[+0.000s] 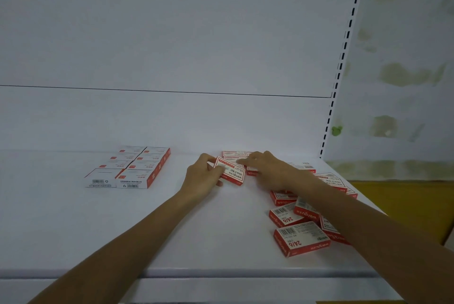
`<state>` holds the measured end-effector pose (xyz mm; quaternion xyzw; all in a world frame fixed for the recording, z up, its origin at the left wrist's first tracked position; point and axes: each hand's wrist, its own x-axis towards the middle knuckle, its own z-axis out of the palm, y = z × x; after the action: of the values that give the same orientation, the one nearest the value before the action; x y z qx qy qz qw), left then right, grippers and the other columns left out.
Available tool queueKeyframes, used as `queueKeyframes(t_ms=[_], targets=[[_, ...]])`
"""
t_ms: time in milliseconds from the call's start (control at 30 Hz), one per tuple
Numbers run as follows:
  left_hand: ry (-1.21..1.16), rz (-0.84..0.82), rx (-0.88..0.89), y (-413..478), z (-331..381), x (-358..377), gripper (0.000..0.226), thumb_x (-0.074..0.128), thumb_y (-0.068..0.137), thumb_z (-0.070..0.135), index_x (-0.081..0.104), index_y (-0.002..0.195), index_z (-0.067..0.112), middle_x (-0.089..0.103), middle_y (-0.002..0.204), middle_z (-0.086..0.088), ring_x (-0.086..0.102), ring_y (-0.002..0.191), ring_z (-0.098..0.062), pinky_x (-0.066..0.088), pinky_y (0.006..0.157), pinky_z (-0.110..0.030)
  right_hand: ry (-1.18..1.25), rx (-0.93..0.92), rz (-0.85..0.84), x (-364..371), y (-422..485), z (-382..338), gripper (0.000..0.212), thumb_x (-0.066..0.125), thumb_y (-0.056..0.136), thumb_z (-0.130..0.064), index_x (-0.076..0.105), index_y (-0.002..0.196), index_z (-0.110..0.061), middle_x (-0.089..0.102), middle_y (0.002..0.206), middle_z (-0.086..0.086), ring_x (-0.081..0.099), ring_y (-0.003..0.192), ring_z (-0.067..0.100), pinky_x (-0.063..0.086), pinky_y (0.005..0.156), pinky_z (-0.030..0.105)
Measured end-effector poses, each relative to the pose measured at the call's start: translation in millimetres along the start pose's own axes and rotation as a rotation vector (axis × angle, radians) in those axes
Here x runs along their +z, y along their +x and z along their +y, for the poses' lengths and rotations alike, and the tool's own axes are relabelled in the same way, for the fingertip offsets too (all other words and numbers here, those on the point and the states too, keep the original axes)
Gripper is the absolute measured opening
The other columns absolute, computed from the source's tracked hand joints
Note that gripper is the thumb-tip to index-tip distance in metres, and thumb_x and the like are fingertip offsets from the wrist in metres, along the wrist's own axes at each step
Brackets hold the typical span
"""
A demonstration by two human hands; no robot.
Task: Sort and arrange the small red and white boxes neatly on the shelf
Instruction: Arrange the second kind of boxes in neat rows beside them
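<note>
The white metal shelf [122,230] is smooth and flat, with a rounded front lip. Behind it stands a plain white back panel [172,33], edged on the right by a slotted upright [344,45].

The sorting looks roughly half done. To the left, a neat block of boxes [132,168] lies flat in two tight columns, with edges flush and white faces up. A short row of boxes [234,155] is starting against the back panel, behind the hands. Left to do is the loose heap of boxes [302,225] at the right. There about half a dozen or more lie skewed at mixed angles, some overlapping, partly hidden under the right forearm.

All are small flat cardboard cartons with sharp corners. They have red sides and white printed panels carrying barcodes and "24/6" lettering, so they are probably staple boxes.

The box in hand [231,173] sits mid-shelf, tilted, just in front of the back row. The left hand [204,178] grips its left end, thumb on top and fingers curled under. The right hand [267,168] reaches its fingers across to the far edge of that box. Whether they pinch it or merely touch it cannot be told.
</note>
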<state>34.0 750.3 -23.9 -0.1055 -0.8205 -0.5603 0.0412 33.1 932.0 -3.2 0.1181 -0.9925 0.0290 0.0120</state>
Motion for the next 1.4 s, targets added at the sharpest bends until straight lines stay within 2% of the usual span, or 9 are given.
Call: queueKeyframes(t_ms=[133, 533, 700, 833, 967, 1067, 1167, 1300, 1400], targets=[[0.013, 0.028, -0.02, 0.9, -0.9, 1.0, 0.02, 0.051, 0.092, 0.023, 0.051, 0.11, 0.014, 0.066, 0.101, -0.006, 0.062, 0.064, -0.006, 0.046, 0.062, -0.018, -0.094, -0.026, -0.042, 9.6, 3.8, -6.6, 0.066, 0.036, 0.09, -0.003, 0.021, 0.146, -0.033, 0.03, 0.147, 0.002, 0.025, 0.132, 0.027, 0.035, 0.102, 0.045], [0.05, 0.01, -0.02, -2.6, -1.1, -0.4, 0.022, 0.052, 0.093, 0.028, 0.049, 0.11, 0.015, 0.064, 0.094, -0.001, 0.059, 0.066, -0.003, 0.043, 0.061, -0.015, 0.011, 0.028, -0.01, 5.2, 3.1, -6.0, 0.054, 0.044, 0.087, -0.007, 0.038, 0.139, -0.021, 0.041, 0.139, 0.009, 0.039, 0.129, 0.027, 0.039, 0.104, 0.037], [-0.007, 0.003, 0.02, -3.3, 1.7, 0.9, 0.026, 0.051, 0.094, 0.026, 0.05, 0.117, 0.014, 0.064, 0.094, -0.001, 0.062, 0.07, -0.007, 0.048, 0.07, -0.019, 0.193, -0.047, 0.167, -4.7, -6.7, -5.9, 0.052, 0.06, 0.082, -0.015, 0.047, 0.133, -0.018, 0.047, 0.134, 0.003, 0.042, 0.124, 0.02, 0.038, 0.103, 0.033], [-0.081, 0.06, 0.0, 3.4, 6.1, 1.1, 0.024, 0.053, 0.093, 0.027, 0.051, 0.113, 0.014, 0.067, 0.098, -0.006, 0.066, 0.08, -0.016, 0.051, 0.072, -0.025, 0.354, -0.161, 0.278, -17.5, -16.3, -10.7, 0.055, 0.069, 0.079, -0.017, 0.049, 0.13, -0.017, 0.054, 0.126, 0.002, 0.053, 0.109, 0.015, 0.044, 0.088, 0.023], [-0.206, 0.101, -0.064, 11.5, 12.7, -0.1, 0.022, 0.054, 0.092, 0.029, 0.052, 0.107, 0.012, 0.068, 0.108, -0.008, 0.065, 0.085, -0.016, 0.051, 0.073, -0.024, 0.431, -0.15, 0.388, -24.6, -17.2, -16.6, 0.048, 0.072, 0.079, -0.025, 0.057, 0.123, -0.017, 0.058, 0.116, 0.001, 0.058, 0.096, 0.011, 0.044, 0.075, 0.011], [-0.204, 0.081, -0.059, 10.8, 15.2, -0.1, 0.029, 0.057, 0.09, 0.03, 0.053, 0.111, 0.011, 0.068, 0.107, -0.008, 0.066, 0.088, -0.018, 0.051, 0.076, -0.025, 0.368, -0.144, 0.441, -26.6, -15.6, -18.0, 0.047, 0.072, 0.079, -0.027, 0.059, 0.122, -0.013, 0.058, 0.111, 0.005, 0.058, 0.093, 0.013, 0.049, 0.08, 0.021], [-0.132, 0.024, 0.001, 6.0, 11.1, -3.1, 0.035, 0.063, 0.086, 0.028, 0.052, 0.118, 0.016, 0.068, 0.101, -0.003, 0.065, 0.09, -0.016, 0.051, 0.08, -0.027, 0.428, -0.121, 0.443, -25.5, -14.9, -14.1, 0.044, 0.073, 0.079, -0.023, 0.061, 0.12, -0.012, 0.061, 0.111, 0.006, 0.059, 0.088, 0.01, 0.051, 0.086, 0.025], [-0.016, -0.011, 0.069, 2.6, 6.3, -6.6, 0.044, 0.065, 0.085, 0.023, 0.049, 0.125, 0.019, 0.068, 0.107, -0.004, 0.063, 0.096, -0.016, 0.05, 0.089, -0.032, 0.474, -0.072, 0.389, -22.6, -14.7, -7.6, 0.04, 0.07, 0.081, -0.027, 0.063, 0.118, -0.014, 0.065, 0.114, 0.0, 0.058, 0.08, -0.001, 0.046, 0.073, 0.007], [-0.012, 0.011, 0.087, 3.4, 5.2, -7.4, 0.04, 0.064, 0.085, 0.024, 0.052, 0.123, 0.017, 0.069, 0.103, -0.005, 0.064, 0.091, -0.015, 0.05, 0.085, -0.028, 0.507, -0.056, 0.361, -21.4, -14.0, -7.4, 0.037, 0.069, 0.082, -0.029, 0.065, 0.116, -0.015, 0.067, 0.112, -0.002, 0.057, 0.077, -0.006, 0.045, 0.067, 0.004]])
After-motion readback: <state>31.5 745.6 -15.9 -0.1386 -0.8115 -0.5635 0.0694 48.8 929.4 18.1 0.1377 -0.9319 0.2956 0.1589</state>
